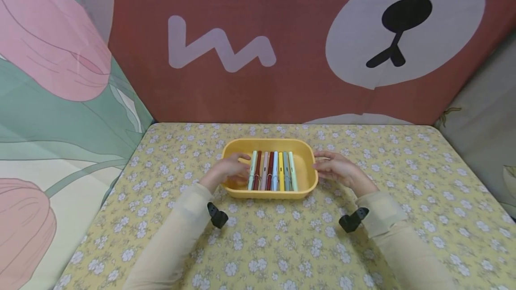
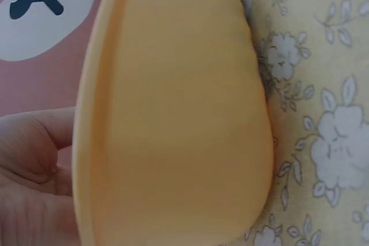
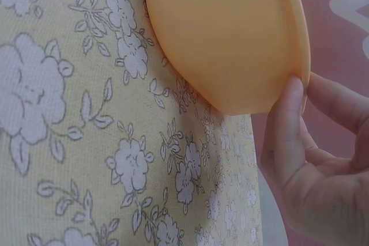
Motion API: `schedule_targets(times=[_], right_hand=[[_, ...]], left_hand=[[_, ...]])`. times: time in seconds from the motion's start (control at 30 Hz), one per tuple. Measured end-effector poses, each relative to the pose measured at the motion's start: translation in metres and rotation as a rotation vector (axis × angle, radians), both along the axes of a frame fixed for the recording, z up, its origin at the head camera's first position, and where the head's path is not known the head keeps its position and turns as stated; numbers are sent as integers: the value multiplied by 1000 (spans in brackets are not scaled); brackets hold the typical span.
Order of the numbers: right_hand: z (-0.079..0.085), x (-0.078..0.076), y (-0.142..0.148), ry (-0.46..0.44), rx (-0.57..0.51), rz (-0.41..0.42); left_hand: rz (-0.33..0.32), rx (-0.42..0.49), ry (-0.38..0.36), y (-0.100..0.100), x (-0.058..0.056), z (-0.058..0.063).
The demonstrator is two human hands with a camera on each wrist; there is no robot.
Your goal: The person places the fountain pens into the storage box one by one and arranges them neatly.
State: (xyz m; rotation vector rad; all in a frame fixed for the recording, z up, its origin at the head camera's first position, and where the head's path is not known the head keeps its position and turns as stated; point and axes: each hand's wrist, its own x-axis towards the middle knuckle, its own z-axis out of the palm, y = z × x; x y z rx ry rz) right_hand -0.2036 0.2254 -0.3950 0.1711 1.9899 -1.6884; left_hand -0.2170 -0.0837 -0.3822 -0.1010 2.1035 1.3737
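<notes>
A yellow plastic tray (image 1: pixel 258 195) rests on the flowered tabletop. Several capped pens (image 1: pixel 281 171) lie in it side by side in a row, in mint, dark red, mauve, light blue, yellow and grey-blue. My left hand (image 1: pixel 234 167) reaches over the tray's left end, its fingertips right beside the leftmost mint pen (image 1: pixel 252 169). The left wrist view shows that hand behind the rim, its fingertips hidden by the tray wall. With thumb and fingers, my right hand (image 3: pixel 326 159) pinches the rim at the tray's right end.
A flowered yellow cloth (image 1: pixel 274 245) covers the table. Behind it stands a reddish-brown backdrop (image 1: pixel 225 97) with a bear face, and a tulip-patterned cloth (image 1: pixel 72 147) hangs at the left. Each wrist carries a small black camera (image 1: pixel 218 215).
</notes>
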Motion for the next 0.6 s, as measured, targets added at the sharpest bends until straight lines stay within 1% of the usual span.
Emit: schedule_targets(times=[0.07,0.2,0.27,0.3,0.43,0.6], right_hand=[[0,0,1,-2,-19,-1],[0,1,2,-6,-54,0],[0,2,2,-5,-66,2],[1,3,2,-6,-68,1],[0,4,2,-3,-76,4],[0,5,1,-2,-83,1]], left_hand=[[-6,51,14,-1,-1,2],[-43,135,45,-4,1,6],[-42,176,52,-6,3,8],[-37,194,55,-8,4,10],[18,258,67,-13,5,13],[62,300,86,-24,6,20]])
